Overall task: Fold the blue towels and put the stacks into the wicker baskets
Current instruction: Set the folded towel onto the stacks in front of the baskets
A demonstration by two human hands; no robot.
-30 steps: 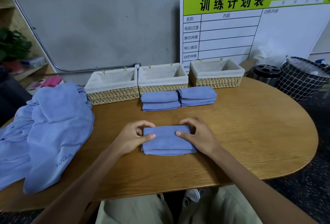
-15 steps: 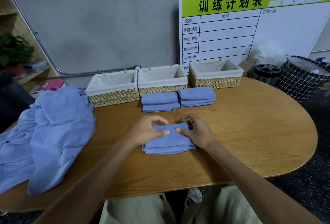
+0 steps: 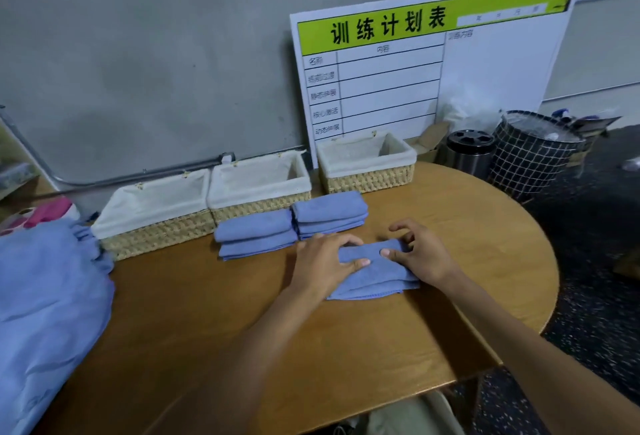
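Hands meet over a folded blue towel (image 3: 374,272) lying on the wooden desk (image 3: 450,296), a little right of the middle. The left hand (image 3: 322,263) lies on the towel's left end, its fingers (image 3: 356,263) curled round the far edge while the thumb presses the top. The right hand (image 3: 424,254) sits on the right end in the same way, thumb on the cloth and fingers bent over the far right corner, so both hands are grasping the towel. The two thumbs point at each other with a small gap of cloth between them.

Just behind the hands, two stacks of folded towels stand side by side and touching: the left stack (image 3: 256,237) and the right stack (image 3: 330,214). The right stack lies just beside the left hand's knuckles. Behind the stacks, three wicker baskets with white cloth lining run along the desk's back edge: the left basket (image 3: 156,233) and the middle basket (image 3: 259,204) touch each other, and the right basket (image 3: 367,180) stands a bit apart. No towels show inside them.

At the desk's left side a heap of unfolded blue towels (image 3: 48,313) spreads to the near edge. A white planning board (image 3: 485,64) with a green header leans on the grey wall behind the right basket.
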